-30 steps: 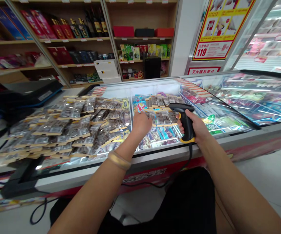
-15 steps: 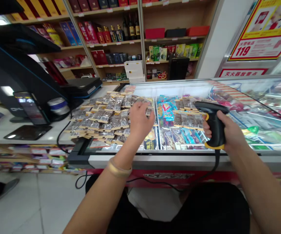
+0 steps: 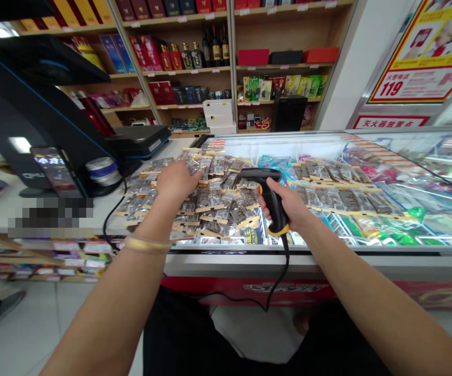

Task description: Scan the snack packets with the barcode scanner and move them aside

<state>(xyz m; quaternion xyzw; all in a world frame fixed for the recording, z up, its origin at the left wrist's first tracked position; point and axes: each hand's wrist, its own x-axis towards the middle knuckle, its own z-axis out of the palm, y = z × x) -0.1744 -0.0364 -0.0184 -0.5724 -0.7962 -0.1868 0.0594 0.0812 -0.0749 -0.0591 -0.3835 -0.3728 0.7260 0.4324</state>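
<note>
My right hand is closed round the grip of a black and yellow barcode scanner, its head pointing left over the packets and its cable hanging down. My left hand, with a gold bangle on the wrist, lies over a heap of small clear packets with dark contents and tan edges. Its thumb stands apart; the other fingers are partly hidden by the hand, and I see nothing held in it. More such packets, joined in strips, lie to the right of the scanner.
The packets rest on a glass-topped chest freezer with bagged goods inside. At left, a counter carries a black checkout machine, a phone and a roll. Stocked shelves stand behind.
My left hand has moved left onto the heap. My right hand has carried the scanner left, from above the right-hand strips to the heap's right side, uncovering more of those strips.
</note>
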